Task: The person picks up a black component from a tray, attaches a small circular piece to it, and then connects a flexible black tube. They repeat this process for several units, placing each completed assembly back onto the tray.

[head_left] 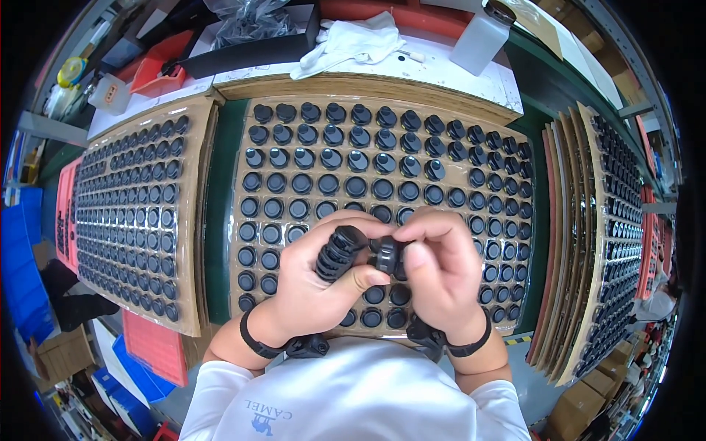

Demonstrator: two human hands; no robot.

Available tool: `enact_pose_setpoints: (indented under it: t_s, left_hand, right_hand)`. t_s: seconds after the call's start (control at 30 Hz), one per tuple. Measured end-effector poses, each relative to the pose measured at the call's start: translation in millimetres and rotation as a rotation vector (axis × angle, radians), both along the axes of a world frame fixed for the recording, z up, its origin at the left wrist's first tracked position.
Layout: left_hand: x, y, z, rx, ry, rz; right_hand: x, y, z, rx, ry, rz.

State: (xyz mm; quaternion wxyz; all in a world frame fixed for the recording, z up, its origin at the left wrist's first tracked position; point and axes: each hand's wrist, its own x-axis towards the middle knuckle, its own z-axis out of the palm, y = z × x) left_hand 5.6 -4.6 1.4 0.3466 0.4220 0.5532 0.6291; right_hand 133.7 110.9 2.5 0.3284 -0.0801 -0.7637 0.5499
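My left hand is closed round a ribbed black cylinder, which looks like a stack of black rings standing up out of the palm. Its thumb and fingertips also steady a small round black part. My right hand pinches the same part from the other side with thumb and forefinger. Both hands are above a brown cardboard tray under clear plastic, filled with rows of black round parts. In the upper rows the parts have slanted shiny faces; lower rows show flat round tops. My hands hide some of the middle rows.
Similar loaded trays stand at the left and in an upright stack at the right. Behind are white gloves, a translucent bottle, a black box and a red bin on the white shelf.
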Motion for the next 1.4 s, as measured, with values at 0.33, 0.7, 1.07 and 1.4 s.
enact_pose_setpoints:
  t_s: [0.33, 0.7, 1.07, 1.4]
  left_hand:
    - [1.1, 2.2, 1.8, 0.033, -0.117, 0.035]
    - [2.7, 5.6, -1.0, -0.086, -0.245, 0.034]
    - [-1.7, 11.1, -16.2, 0.02, -0.663, -0.195]
    - [-9.0, 16.8, -19.4, -0.04, -1.102, -0.391]
  right_hand:
    - [2.0, 5.5, -2.9, -0.508, 0.079, 0.124]
    - [0.7, 17.8, 8.8, 0.169, -0.032, -0.015]
    - [15.5, 78.8, 16.7, 0.06, -0.381, -0.156]
    - [13.6, 119.5, -24.6, 0.593, -0.782, -0.313]
